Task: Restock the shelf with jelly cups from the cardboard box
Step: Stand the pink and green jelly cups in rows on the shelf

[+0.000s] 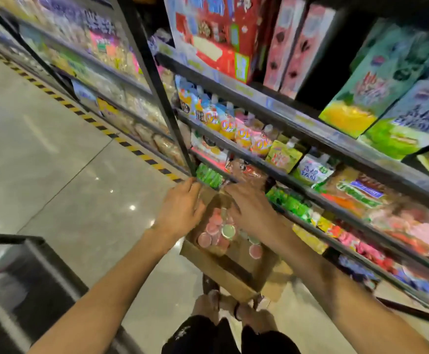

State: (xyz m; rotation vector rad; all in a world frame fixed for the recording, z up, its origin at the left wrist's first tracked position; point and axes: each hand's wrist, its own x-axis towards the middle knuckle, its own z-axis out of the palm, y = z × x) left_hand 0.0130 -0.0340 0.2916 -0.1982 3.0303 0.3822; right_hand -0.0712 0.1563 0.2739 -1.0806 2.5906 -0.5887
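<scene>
Both hands reaching down over the open box point(223, 267), left hand point(180, 213) spread along its far-left flap with fingers fairly straight, right hand point(251, 213) lying over the far-right side, grip too blurred to tell, nothing seen clamped. Sitting loose between and just below the hands, pink and green cups point(217, 232), heaped unevenly, box resting on the floor just beside the lowest shelf point(336, 208). Risking, by judgement, a tipped box or cups spilling out and rolling off if grabbed in a hurried handful, or crowded packets getting knocked off the shelf edge just beyond the right hand.
</scene>
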